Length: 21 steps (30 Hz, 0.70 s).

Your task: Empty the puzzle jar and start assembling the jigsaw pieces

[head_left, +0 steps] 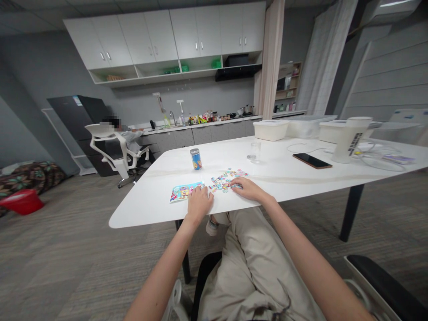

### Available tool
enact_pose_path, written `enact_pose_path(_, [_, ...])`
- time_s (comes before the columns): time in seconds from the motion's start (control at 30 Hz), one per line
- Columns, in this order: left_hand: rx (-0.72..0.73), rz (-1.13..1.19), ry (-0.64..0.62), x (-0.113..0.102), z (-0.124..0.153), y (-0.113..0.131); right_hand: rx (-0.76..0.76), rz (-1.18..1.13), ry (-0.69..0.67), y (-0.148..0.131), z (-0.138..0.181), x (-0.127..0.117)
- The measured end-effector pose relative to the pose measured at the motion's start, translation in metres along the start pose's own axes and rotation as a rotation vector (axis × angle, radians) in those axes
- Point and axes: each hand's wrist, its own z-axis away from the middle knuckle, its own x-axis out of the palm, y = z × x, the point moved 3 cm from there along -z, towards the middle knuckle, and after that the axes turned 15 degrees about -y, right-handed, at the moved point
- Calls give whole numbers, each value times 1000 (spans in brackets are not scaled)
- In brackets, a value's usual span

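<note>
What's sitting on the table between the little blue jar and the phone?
In the head view, a small clear glass stands on the white table between the blue jar and the dark phone; otherwise bare tabletop.

The left hand (pixel 199 203) is resting on the white bench (pixel 150 200), its fingers (pixel 197 191) touching the picture card (pixel 183 191). The right hand (pixel 249 188) is lying with its fingers (pixel 236 183) on the loose puzzle pieces (pixel 225 179). Beyond both sets of fingers, a small jar (pixel 195 158) is standing upright.

On surface (pixel 301 178): picture card (pixel 182 191) at near edge, left of puzzle pieces (pixel 227 179). Small jar (pixel 195 159) behind both. Glass (pixel 254 151) right of jar; phone (pixel 312 160) farther right. Storage boxes (pixel 270 129) along far edge.
</note>
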Motion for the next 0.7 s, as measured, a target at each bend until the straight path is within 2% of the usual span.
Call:
enact_pose_path(0.13, [96, 6, 84, -1, 0, 2, -3, -13, -9, -3, 1, -3])
enact_pose_path(0.27, [188, 15, 21, 0, -2, 6, 21, -6, -14, -6, 1, -5])
enact_pose_path(0.43, [74, 28, -22, -2, -2, 6, 20, 4, -8, -8, 2, -6])
enact_pose_path(0.7, [30, 45, -42, -5, 2, 7, 18, 5, 3, -5, 2, -6])
